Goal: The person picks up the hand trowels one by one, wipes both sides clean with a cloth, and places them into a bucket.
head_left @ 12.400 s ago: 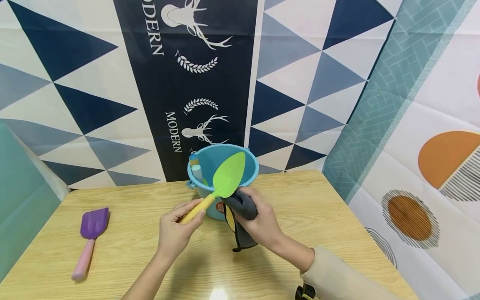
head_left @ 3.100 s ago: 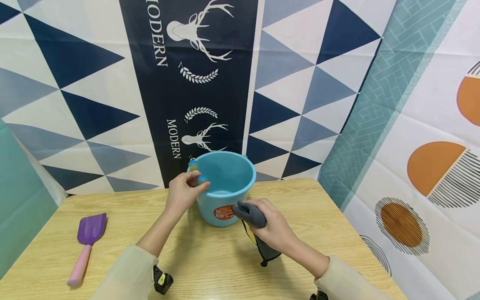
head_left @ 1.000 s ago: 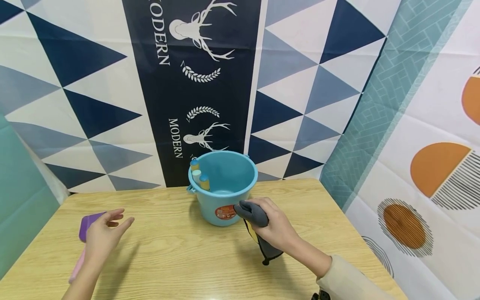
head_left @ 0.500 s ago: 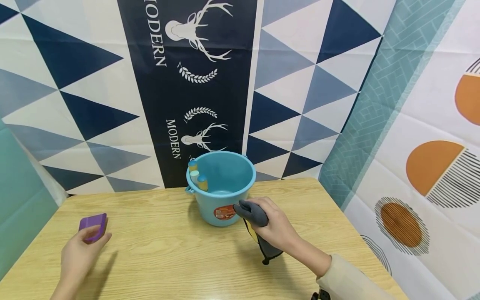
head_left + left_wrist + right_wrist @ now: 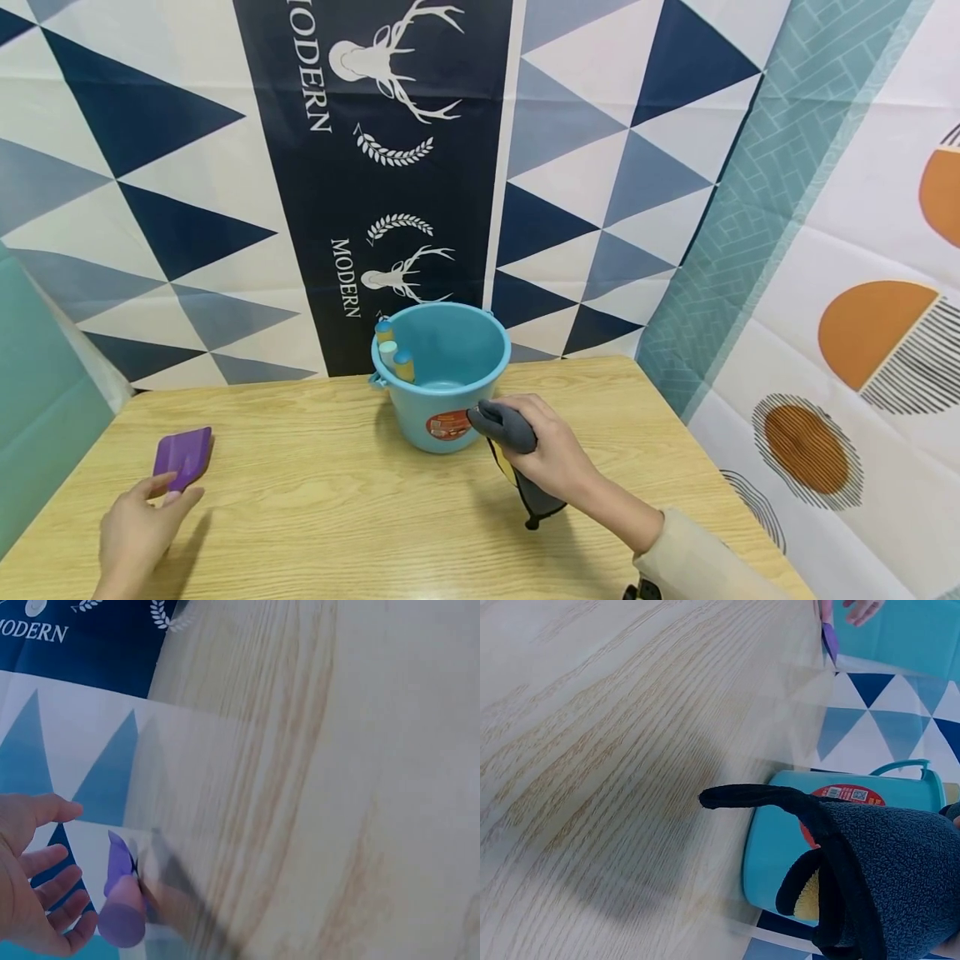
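Note:
In the head view a toy shovel with a purple blade (image 5: 182, 454) lies on the table at left. My left hand (image 5: 137, 527) hovers over its pink handle (image 5: 122, 913), mostly hidden beneath the hand in the head view. The left wrist view shows the fingers spread and apart from the handle. My right hand (image 5: 553, 448) grips a folded dark grey cloth (image 5: 507, 427) with a yellow inner side, its lower end hanging down. Just behind the cloth stands a light blue bucket (image 5: 450, 400) with a red label.
Three stick-like ends, two blue-and-yellow (image 5: 404, 367) and one pale blue (image 5: 387, 353), lean inside the bucket's left rim. The wooden table (image 5: 315, 500) meets patterned wall sheets at the back and sides.
The green trowel in my left hand earlier is out of that hand. My left hand has moved from the bucket to the shovel at left. The right hand keeps holding the cloth.

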A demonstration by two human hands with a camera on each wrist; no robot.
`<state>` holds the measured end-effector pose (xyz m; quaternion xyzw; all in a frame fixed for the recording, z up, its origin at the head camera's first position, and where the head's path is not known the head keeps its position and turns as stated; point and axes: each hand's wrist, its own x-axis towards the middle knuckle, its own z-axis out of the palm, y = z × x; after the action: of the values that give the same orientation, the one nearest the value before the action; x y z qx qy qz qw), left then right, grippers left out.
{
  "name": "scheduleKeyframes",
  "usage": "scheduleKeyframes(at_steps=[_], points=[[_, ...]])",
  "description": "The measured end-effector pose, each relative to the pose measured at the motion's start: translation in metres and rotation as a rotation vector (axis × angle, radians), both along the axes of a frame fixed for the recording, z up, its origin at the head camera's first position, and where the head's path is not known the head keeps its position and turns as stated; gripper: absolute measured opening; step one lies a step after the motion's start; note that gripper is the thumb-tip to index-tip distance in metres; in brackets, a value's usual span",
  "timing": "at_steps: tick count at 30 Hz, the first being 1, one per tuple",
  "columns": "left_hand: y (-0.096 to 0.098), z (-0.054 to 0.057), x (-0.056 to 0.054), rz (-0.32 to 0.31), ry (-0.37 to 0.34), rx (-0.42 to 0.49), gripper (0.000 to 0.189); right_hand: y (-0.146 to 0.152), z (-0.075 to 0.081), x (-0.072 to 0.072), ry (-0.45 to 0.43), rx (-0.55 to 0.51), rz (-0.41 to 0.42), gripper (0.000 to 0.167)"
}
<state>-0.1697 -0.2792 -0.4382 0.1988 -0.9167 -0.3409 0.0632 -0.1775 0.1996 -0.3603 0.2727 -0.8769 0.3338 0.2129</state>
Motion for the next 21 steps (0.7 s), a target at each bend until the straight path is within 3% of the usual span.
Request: scheduleKeyframes(at_steps=[12, 21], points=[[-0.009, -0.010, 0.001, 0.018, -0.085, 0.000, 0.067, 0.000, -0.001, 0.000, 0.004, 0.001, -0.004, 0.052], [-0.015, -0.016, 0.004, 0.017, -0.197, -0.023, 0.072, 0.001, -0.001, -0.001, 0.006, 0.014, -0.007, 0.052]])
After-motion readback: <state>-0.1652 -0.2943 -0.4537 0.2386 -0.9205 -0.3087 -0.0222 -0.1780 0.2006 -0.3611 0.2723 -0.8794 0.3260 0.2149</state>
